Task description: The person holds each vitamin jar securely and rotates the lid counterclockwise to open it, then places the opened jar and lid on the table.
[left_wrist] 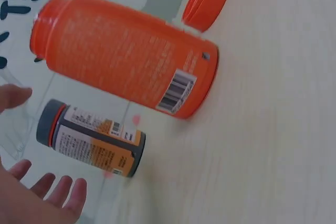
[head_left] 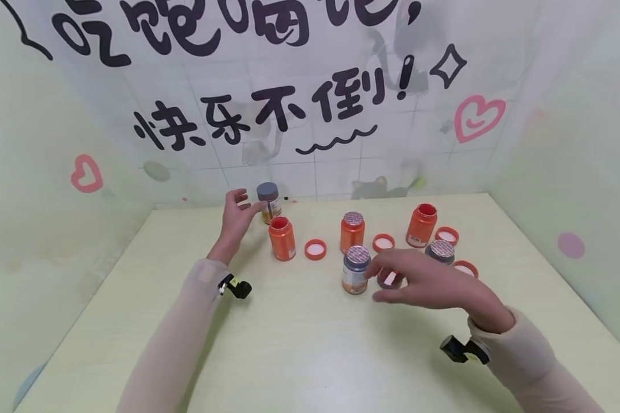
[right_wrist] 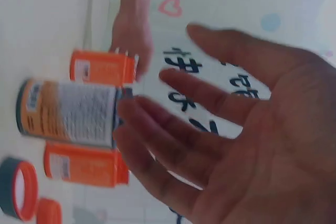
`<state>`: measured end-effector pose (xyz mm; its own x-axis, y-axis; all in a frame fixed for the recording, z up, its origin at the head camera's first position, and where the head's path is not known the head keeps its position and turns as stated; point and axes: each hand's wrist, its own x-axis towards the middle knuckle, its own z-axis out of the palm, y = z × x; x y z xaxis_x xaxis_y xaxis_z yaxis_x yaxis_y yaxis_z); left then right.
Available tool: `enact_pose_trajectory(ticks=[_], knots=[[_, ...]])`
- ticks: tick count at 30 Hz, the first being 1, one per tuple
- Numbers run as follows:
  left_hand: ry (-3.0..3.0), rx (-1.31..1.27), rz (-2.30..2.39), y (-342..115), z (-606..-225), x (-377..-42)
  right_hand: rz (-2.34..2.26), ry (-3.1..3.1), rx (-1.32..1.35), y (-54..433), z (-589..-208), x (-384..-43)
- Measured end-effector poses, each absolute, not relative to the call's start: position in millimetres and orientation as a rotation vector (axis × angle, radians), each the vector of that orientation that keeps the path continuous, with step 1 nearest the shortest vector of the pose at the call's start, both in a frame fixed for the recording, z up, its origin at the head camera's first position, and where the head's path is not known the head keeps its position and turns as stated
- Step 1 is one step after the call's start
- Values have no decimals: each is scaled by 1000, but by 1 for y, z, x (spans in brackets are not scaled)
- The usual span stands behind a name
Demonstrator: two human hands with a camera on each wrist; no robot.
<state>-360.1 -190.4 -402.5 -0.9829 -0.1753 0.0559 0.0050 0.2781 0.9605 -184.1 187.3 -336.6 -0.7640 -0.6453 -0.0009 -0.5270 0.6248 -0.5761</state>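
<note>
At the back left, my left hand (head_left: 235, 222) reaches beside a dark-lidded jar (head_left: 268, 191), thumb and fingers spread on either side of it. In the left wrist view, a gap shows between the fingers (left_wrist: 60, 190) and this capped jar (left_wrist: 97, 142). An uncapped orange jar (head_left: 282, 242) stands just in front of it. My right hand (head_left: 429, 281) hovers over the table with loosely bent fingers and holds nothing. Its fingertips are close to a grey jar (head_left: 355, 276) with a patterned seal on top. A dark lid (head_left: 391, 279) is partly hidden behind that hand.
Farther back stand a sealed orange jar (head_left: 352, 234) and an uncapped orange jar (head_left: 421, 226). Another sealed grey jar (head_left: 441, 250) is partly covered by my right hand. Orange lids (head_left: 316, 249) lie with their white insides up among the jars. A printed wall sheet (head_left: 289, 155) hangs behind.
</note>
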Motion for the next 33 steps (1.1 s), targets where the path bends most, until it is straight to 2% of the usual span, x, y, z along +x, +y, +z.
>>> enact_pose_trajectory(ticks=[8,14,24,33], knots=[[-2581,67,-1821,-196,-415,-393,-931,2395,-1158,161,-352,-180],[-2684,-3,-1705,-189,-420,-403,-963,2388,-1131,154,-359,-182],[-2648,79,-1610,-188,-425,-402,-1011,2375,-1085,151,-368,-183],[-2508,178,-1561,-212,-416,-381,-1031,2353,-1085,150,-371,-188]])
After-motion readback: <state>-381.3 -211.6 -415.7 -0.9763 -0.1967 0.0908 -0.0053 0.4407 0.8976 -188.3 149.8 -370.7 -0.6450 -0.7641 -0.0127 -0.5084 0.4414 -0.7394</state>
